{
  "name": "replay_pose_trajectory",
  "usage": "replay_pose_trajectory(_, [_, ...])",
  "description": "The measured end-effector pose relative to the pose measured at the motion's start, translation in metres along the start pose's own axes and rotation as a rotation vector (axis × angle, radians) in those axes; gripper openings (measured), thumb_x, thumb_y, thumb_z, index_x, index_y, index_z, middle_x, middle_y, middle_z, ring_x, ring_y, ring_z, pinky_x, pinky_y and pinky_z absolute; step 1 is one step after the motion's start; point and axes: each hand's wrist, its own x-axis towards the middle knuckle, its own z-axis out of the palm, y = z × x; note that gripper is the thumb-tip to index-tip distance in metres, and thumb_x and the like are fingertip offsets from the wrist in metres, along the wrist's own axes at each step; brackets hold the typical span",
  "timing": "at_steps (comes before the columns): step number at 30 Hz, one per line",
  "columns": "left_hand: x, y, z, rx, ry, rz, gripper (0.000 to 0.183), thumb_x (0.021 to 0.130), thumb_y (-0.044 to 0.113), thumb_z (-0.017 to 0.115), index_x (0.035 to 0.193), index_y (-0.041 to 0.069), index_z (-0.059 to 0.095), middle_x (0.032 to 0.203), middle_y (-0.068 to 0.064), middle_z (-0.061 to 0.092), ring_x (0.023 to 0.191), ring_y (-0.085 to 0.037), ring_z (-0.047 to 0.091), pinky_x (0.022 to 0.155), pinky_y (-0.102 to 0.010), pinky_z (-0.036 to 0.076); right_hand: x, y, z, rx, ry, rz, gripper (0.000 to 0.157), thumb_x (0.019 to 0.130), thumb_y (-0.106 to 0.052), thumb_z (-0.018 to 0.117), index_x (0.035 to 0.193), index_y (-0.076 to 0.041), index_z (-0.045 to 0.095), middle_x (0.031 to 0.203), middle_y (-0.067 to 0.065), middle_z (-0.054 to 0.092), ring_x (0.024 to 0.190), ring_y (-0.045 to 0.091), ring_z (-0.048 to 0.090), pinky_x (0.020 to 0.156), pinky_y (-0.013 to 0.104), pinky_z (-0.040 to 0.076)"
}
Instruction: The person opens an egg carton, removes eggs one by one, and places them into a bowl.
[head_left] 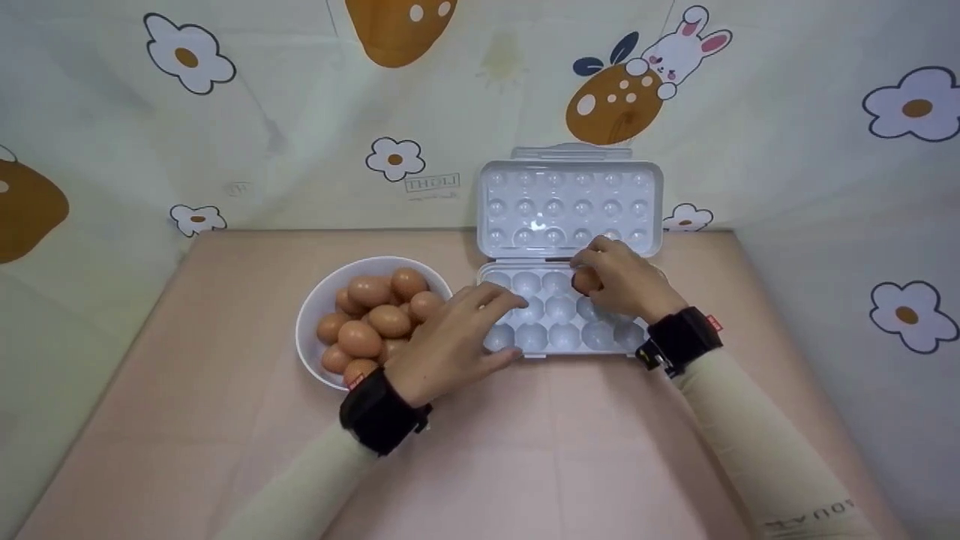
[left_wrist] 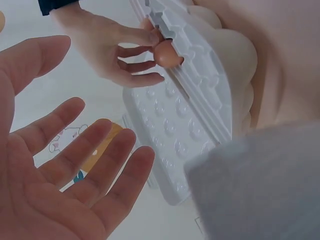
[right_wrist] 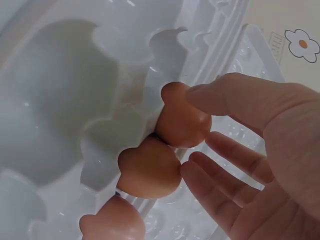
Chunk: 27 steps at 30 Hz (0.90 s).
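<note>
A white plastic egg carton (head_left: 561, 309) lies with its lid (head_left: 570, 206) raised behind it. My right hand (head_left: 626, 281) is over its back row and holds a brown egg (head_left: 587, 282) sitting in a cup. In the right wrist view the thumb lies on this egg (right_wrist: 184, 122), with fingertips at its other side. Two more eggs, a middle one (right_wrist: 150, 170) and a nearer one (right_wrist: 114, 220), sit beside it in the row, hidden behind the hand in the head view. My left hand (head_left: 457, 341), fingers spread and holding nothing, hovers between the bowl and the carton's left end.
A white bowl (head_left: 304, 352) heaped with brown eggs (head_left: 360, 339) stands left of the carton, partly behind my left hand. The table (head_left: 525, 450) has a pinkish cover. Patterned cloth (head_left: 300, 112) hangs behind and at both sides.
</note>
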Motion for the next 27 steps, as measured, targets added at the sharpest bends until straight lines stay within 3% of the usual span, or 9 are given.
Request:
replay_pose_trajectory(7, [0.001, 0.004, 0.013, -0.035, 0.028, 0.051, 0.049, 0.094, 0.027, 0.083, 0.137, 0.016, 0.064, 0.130, -0.002, 0.064, 0.116, -0.019, 0.061, 0.097, -0.034, 0.054, 0.006, -0.002, 0.008, -0.063, 0.007, -0.026, 0.041, 0.077, 0.007, 0.078, 0.115, -0.005, 0.077, 0.103, 0.010, 0.060, 0.092, 0.029, 0.058, 0.078, 0.041, 0.052])
replay_pose_trajectory(13, [0.001, 0.005, 0.018, -0.024, 0.034, 0.062, 0.047, 0.095, 0.029, 0.082, 0.136, 0.017, 0.064, 0.129, -0.002, 0.065, 0.116, -0.020, 0.063, 0.097, -0.035, 0.055, 0.010, -0.010, 0.011, -0.114, -0.020, 0.052, 0.029, 0.082, 0.006, 0.078, 0.106, -0.011, 0.078, 0.102, 0.007, 0.058, 0.092, 0.028, 0.059, 0.072, 0.045, 0.048])
replay_pose_trajectory(16, [0.001, 0.006, 0.018, -0.032, 0.027, 0.060, 0.047, 0.094, 0.029, 0.083, 0.136, 0.016, 0.064, 0.130, -0.003, 0.065, 0.118, -0.021, 0.063, 0.098, -0.036, 0.055, 0.011, -0.010, 0.012, -0.129, -0.021, 0.068, 0.027, 0.084, 0.005, 0.078, 0.105, -0.012, 0.078, 0.103, 0.007, 0.058, 0.093, 0.028, 0.059, 0.071, 0.045, 0.047])
replay_pose_trajectory(27, [0.001, 0.004, 0.019, -0.062, 0.003, 0.040, 0.048, 0.096, 0.031, 0.081, 0.138, 0.017, 0.064, 0.132, -0.003, 0.065, 0.120, -0.021, 0.062, 0.101, -0.036, 0.054, 0.011, -0.007, 0.014, -0.126, 0.019, -0.001, 0.029, 0.079, 0.009, 0.078, 0.103, -0.007, 0.079, 0.102, 0.010, 0.059, 0.090, 0.030, 0.062, 0.075, 0.042, 0.052])
